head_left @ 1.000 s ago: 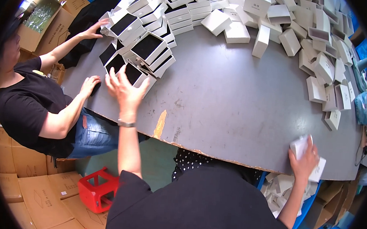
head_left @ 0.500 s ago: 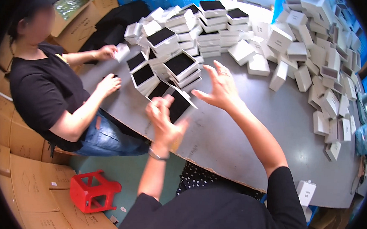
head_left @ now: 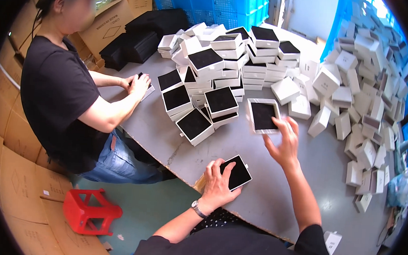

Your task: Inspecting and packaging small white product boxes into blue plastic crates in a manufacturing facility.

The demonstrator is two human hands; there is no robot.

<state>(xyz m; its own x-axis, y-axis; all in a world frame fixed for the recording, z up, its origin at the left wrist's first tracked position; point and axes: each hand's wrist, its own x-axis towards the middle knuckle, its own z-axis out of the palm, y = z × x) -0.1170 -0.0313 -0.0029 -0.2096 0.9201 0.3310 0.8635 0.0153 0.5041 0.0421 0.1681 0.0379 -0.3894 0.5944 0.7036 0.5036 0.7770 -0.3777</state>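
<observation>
Near the table's front edge, my left hand (head_left: 218,184) grips a small white box with a black insert (head_left: 240,175), its fingers and thumb across the black face. Farther forward and to the right, my right hand (head_left: 285,141) pinches a second white box with a black inside (head_left: 263,113) by its near right corner. That box is slightly blurred and looks held above the tabletop. Left of it, a cluster of stacked white boxes with black inserts (head_left: 221,100) stands on the table, one of them (head_left: 194,126) nearest my left hand.
A large heap of closed and loose white boxes (head_left: 343,96) covers the table's right side. At the left, a co-worker (head_left: 71,86) handles a small item beside black stacks (head_left: 132,46). Blue crates (head_left: 216,6) stand behind the grey table (head_left: 293,193); a red stool (head_left: 91,210) is on the floor.
Both hands have moved away from the stacked boxes, toward me and to the right, and now each holds a box. The co-worker's hands have come together. The view has shifted.
</observation>
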